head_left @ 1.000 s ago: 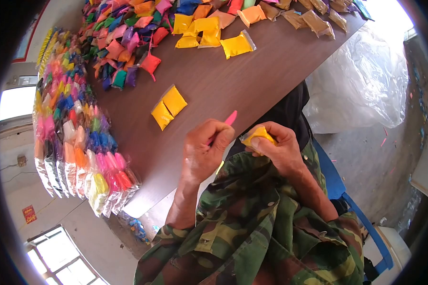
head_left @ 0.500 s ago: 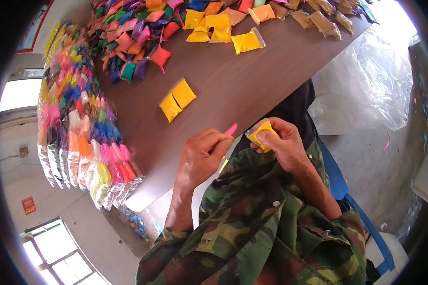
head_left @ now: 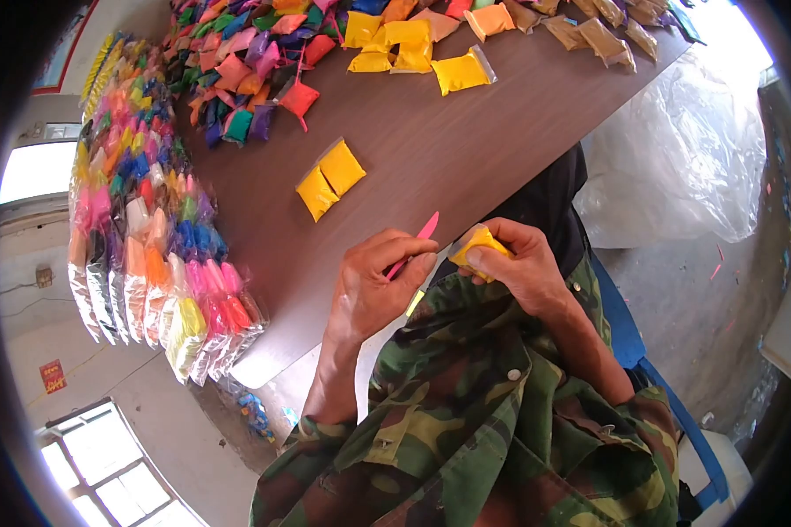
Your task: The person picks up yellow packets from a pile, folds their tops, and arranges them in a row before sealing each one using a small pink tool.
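Note:
My left hand (head_left: 380, 283) is closed around a pink plastic clay knife (head_left: 427, 227), whose flat blade sticks up past the fingertips. In my right hand (head_left: 527, 268) a small clear packet of yellow clay (head_left: 478, 247) is gripped between thumb and fingers, just off the table's edge. The knife's blade and this packet are a short way apart. Two more yellow packets (head_left: 330, 180) lie side by side on the brown table (head_left: 395, 158), beyond my left hand.
At the table's far side lie a group of yellow packets (head_left: 408, 42), brown packets (head_left: 605, 44) and a mixed heap of coloured packets (head_left: 237, 75). Filled clear bags (head_left: 154, 272) line the left edge. A large clear plastic bag (head_left: 677, 158) hangs at the right.
The pink knife has been turned in my left hand, and more of its blade now shows, pointing upward. My right hand has tilted the yellow packet slightly and shifted it a little left.

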{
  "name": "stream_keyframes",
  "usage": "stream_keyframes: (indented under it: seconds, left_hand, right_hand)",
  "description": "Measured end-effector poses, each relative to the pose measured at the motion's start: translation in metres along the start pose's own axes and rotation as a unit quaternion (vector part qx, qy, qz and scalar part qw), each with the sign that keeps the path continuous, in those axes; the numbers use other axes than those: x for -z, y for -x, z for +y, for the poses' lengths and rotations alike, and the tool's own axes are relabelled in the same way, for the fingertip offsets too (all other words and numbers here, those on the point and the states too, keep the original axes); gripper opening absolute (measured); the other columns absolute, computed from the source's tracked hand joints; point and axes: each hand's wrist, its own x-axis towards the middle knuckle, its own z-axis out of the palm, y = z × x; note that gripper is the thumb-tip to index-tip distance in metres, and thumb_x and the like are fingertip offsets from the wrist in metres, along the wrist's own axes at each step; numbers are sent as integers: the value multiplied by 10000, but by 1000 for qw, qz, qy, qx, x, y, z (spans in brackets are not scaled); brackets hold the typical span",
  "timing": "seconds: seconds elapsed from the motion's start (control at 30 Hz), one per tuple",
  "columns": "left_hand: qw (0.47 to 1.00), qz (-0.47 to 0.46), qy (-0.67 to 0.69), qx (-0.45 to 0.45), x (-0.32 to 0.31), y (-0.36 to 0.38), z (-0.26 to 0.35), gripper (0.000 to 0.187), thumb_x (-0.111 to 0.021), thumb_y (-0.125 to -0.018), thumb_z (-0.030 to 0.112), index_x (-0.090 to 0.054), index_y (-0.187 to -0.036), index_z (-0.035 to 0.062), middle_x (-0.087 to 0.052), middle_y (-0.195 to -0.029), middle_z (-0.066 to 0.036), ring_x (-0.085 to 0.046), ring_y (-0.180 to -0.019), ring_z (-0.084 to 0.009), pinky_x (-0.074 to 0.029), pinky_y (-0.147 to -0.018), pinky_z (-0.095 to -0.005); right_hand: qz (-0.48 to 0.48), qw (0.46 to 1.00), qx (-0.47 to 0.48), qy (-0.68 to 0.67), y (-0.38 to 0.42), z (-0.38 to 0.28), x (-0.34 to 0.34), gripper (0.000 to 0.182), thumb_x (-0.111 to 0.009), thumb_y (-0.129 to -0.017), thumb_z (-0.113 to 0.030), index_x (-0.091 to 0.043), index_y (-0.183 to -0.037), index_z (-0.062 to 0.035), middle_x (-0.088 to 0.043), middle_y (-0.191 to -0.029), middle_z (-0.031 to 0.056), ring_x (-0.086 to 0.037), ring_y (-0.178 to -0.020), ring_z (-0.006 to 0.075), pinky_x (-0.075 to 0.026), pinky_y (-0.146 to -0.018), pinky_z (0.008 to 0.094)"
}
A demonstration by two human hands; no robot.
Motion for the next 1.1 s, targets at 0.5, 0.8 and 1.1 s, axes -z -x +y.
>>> stream_keyframes:
  seconds: [0.5, 0.8, 1.1]
  left_hand:
    - [1000, -11, -26, 0, -11, -5, -3, 41, -764, -921, -31, -744, -950, -11, -713, -867, -54, -609, -693, -93, -480, -607, -270]
    - [997, 50, -51, -29, -16, 2, -19, 27, -749, -934, -12, -735, -954, -1, -716, -856, -55, -616, -690, -96, -495, -622, -274]
    - [997, 37, -14, 68, 1, 19, -17, 40, -721, -951, 10, -751, -969, -10, -726, -878, -66, -647, -770, -106, -521, -696, -289]
  right_hand:
    - [-9, 996, 21, 88, -1, -2, -7, 211, -793, -993, -140, -773, -1120, 27, -728, -932, 0, -646, -843, 64, -519, -753, 248]
    - [9, 992, 43, 121, 1, -1, -8, 188, -790, -1006, -123, -776, -1123, 25, -736, -930, 2, -650, -846, 60, -525, -763, 245]
    - [13, 1000, 12, -20, -3, -1, 0, 148, -729, -1038, -130, -752, -1130, -17, -772, -1016, 62, -725, -879, 119, -575, -812, 284]
